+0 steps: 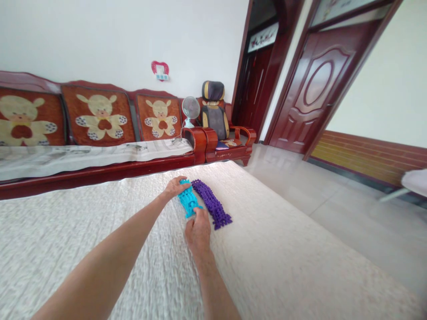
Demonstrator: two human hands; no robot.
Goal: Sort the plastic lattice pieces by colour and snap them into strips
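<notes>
Bare forearms reach in from the bottom of the view across a white quilted bedspread with a crinkled, pebbly texture. Left hand sits at the top end of a turquoise perforated strip, fingers close together and draped over it, not wide. Right hand is at the strip's lower end, fingers curled narrow onto it. Cannot tell whether either hand pinches the strip or only presses on it. Hands at both ends seem placed to keep the strip straight and flat on the soft cover. Strip looks like plastic or rubber, material not certain. Just beside it, roughly parallel, lies a purple knobbly band, untouched, toward the far end of the bed, beaded or crocheted, cannot tell which. Past the bed edge stands a dark red wooden sofa with bear-pattern cushions, then a small white fan and a massage seat cushion on an armchair. Glossy red-brown door at right, pale tiled floor below.
</notes>
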